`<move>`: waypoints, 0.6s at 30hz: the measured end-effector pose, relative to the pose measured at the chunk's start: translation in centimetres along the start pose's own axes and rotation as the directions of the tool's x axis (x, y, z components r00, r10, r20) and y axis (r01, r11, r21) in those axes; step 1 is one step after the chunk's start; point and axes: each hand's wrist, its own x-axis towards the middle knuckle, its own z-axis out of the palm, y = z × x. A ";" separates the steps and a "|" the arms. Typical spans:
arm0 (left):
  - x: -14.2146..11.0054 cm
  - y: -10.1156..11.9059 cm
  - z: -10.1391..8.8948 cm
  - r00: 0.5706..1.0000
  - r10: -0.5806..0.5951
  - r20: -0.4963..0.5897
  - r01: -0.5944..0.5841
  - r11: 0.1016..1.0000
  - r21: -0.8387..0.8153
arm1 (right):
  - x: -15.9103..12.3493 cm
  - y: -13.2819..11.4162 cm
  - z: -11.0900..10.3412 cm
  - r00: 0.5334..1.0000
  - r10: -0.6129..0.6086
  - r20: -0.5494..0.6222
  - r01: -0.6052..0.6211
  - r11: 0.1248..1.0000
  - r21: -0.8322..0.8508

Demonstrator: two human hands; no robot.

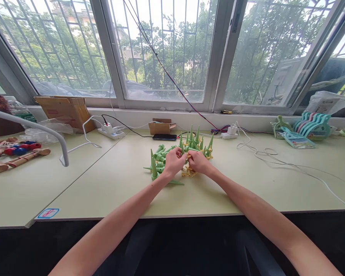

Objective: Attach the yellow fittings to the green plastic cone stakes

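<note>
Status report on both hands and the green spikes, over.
Left hand and right hand close together over the pile. Green spikes around them, some upright, some lying. Small yellow pieces just beneath.

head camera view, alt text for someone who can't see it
Two bare hands, left and right, work close together over green spiked parts and small yellow pieces on a pale table, before barred windows.

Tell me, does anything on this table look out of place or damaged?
Nothing looks clearly spilled or broken. A white cord straggles in loose bends across the table's right side, looking untidy, and one green spike lies flat while others stand upright.
</note>
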 end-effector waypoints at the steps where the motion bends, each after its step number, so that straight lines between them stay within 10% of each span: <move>1: 0.0 0.0 0.0 1.000 0.001 0.000 -0.001 1.000 0.001 | 0.0 0.0 0.0 1.000 -0.001 0.000 0.001 1.000 0.002; 18: 0.1 -0.1 0.0 1.000 0.010 0.003 -0.010 1.000 0.006 | 0.1 0.3 0.3 0.999 -0.037 -0.011 0.037 0.999 0.036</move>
